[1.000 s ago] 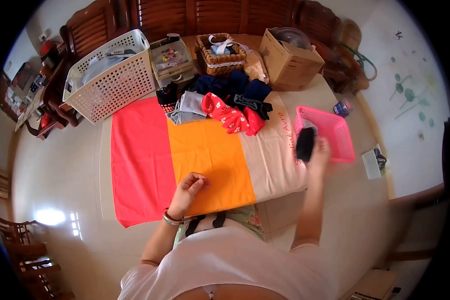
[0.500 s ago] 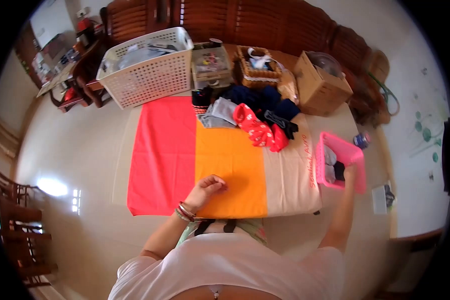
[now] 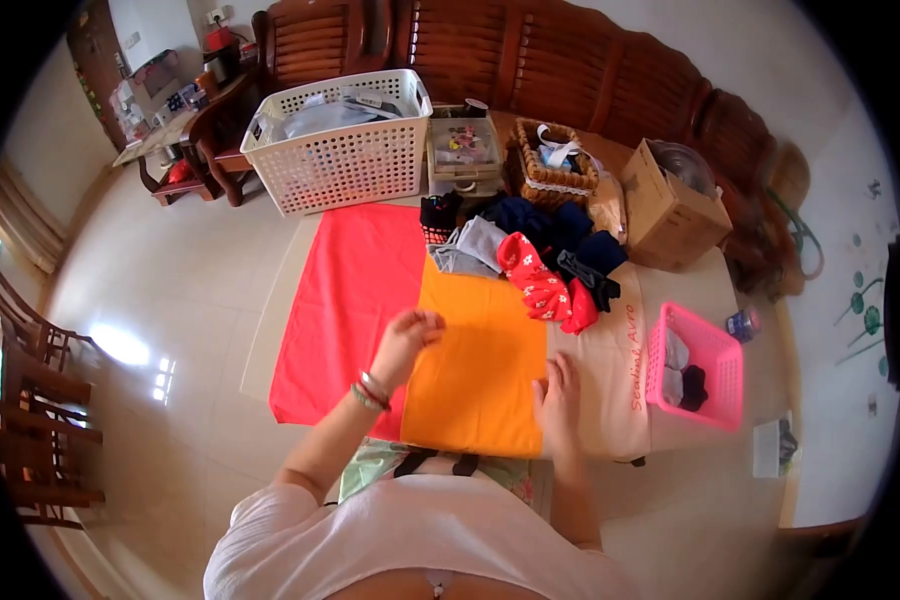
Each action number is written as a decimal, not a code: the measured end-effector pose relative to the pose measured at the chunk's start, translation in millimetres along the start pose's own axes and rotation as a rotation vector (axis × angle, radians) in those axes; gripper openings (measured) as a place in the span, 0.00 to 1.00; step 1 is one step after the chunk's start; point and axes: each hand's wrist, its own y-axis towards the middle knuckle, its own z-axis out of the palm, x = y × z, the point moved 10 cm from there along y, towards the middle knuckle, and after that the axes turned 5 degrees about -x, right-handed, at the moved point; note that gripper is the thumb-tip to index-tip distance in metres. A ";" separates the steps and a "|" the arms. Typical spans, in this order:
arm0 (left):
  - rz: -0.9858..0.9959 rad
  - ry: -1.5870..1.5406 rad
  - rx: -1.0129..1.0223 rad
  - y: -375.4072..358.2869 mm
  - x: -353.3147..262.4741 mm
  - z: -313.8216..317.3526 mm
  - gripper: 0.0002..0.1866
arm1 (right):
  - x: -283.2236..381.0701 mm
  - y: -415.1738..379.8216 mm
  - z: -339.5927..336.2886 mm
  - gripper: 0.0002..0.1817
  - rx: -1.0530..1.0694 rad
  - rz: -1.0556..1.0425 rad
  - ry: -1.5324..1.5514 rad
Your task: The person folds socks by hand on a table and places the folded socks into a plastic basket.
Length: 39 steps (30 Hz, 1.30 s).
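My left hand (image 3: 408, 342), with bracelets at the wrist, hovers over the red and orange parts of a striped cloth (image 3: 475, 365); its fingers are loosely curled, with nothing visible in them. My right hand (image 3: 560, 400) is at the cloth's orange and beige border, fingers stretched out and holding nothing. Beyond both hands lies a pile of clothing: a red flowered garment (image 3: 538, 285), grey folded pieces (image 3: 475, 245) and dark blue pieces (image 3: 530, 220). To the right, a pink basket (image 3: 725, 385) contains grey and black rolled pieces (image 3: 692, 388).
Along the table's far side stand a white perforated basket (image 3: 340, 160), a clear plastic box (image 3: 465, 150), a wicker basket (image 3: 555, 180) and a cardboard box (image 3: 675, 220). A small jar (image 3: 742, 324) is beside the pink basket. A wooden sofa (image 3: 550, 65) is behind.
My right hand has come out of the pink basket and moved left to the cloth, with nothing visible in it. My left hand has risen slightly away from my body. The view has shifted.
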 end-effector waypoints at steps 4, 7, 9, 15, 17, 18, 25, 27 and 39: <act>0.241 0.264 -0.195 63.9 -58.2 -11.9 0.12 | 1.3 1.4 2.0 0.16 0.009 -0.007 0.039; 0.372 0.474 -0.352 125.9 -65.1 -31.9 0.20 | -0.2 0.9 1.9 0.16 -0.004 -0.013 0.049; 0.396 0.625 -0.448 150.0 -69.0 -37.3 0.25 | 2.0 1.1 -0.1 0.16 -0.010 -0.003 0.049; 0.445 0.745 -0.411 188.3 -70.9 -26.6 0.30 | 1.0 -0.2 1.0 0.16 -0.022 -0.003 0.040; 0.457 0.878 -0.377 198.3 -74.6 -27.5 0.24 | 2.4 1.2 0.7 0.16 -0.020 -0.004 0.047; 0.458 0.946 -0.358 197.3 -76.5 -26.5 0.21 | 2.9 1.3 0.0 0.16 -0.011 0.004 0.051; 0.430 0.060 -0.259 138.7 -93.7 -40.1 0.11 | -2.8 -2.6 0.9 0.16 -0.051 0.018 0.111; 0.245 -0.191 -0.059 101.9 -80.4 -22.4 0.11 | -15.2 -5.8 8.4 0.16 -0.027 0.053 0.152; -0.274 -0.418 0.372 -48.4 19.2 56.9 0.16 | 80.8 4.5 52.3 0.26 0.397 0.656 1.531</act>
